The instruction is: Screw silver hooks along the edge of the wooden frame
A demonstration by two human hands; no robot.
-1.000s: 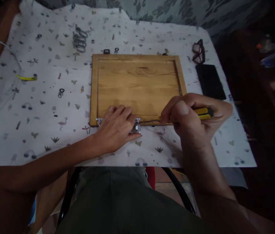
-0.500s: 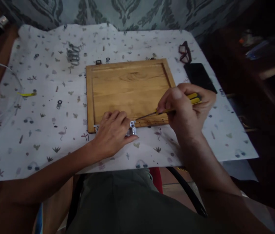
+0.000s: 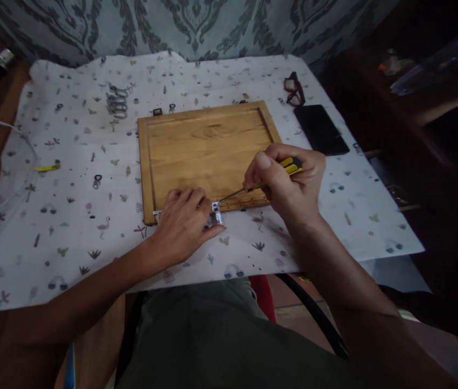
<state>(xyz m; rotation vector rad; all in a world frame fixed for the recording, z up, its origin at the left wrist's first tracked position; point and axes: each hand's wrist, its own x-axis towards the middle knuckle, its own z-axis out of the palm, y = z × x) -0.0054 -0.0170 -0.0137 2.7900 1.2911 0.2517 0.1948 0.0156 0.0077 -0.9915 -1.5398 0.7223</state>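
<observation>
Hands meet at the near edge of a wooden panel [image 3: 208, 154] lying flat on a table. The right hand [image 3: 289, 181] is closed around a screwdriver [image 3: 267, 180] with a yellow and black handle, thumb pressed along the top, the thin shaft angled down and to the left. Its tip reaches a small metal hinge [image 3: 214, 214] fixed at the panel's near edge; the exact point of contact is too small to make out. The left hand [image 3: 182, 227] lies palm down over that hinge, fingers curled loosely and thumb alongside, pinning it against the wood and covering most of it. Only a bright metal end shows past the fingertips, and another sliver of metal shows at the panel's near left corner.

A row of tiny dark holes runs along the near rail of the panel, to the right of the hinge. No brand or writing can be read on the screwdriver, the panel or anything nearby. The patterned cloth [image 3: 70, 227] under the panel carries small printed figures, no words. Farther out lie a cluster of metal hardware [image 3: 117, 102], a pair of glasses [image 3: 293, 89] and a dark phone [image 3: 320, 129], its screen blank. A small yellow object [image 3: 46, 167] at the left is too blurred to identify. Dark corners hide the room beyond.
</observation>
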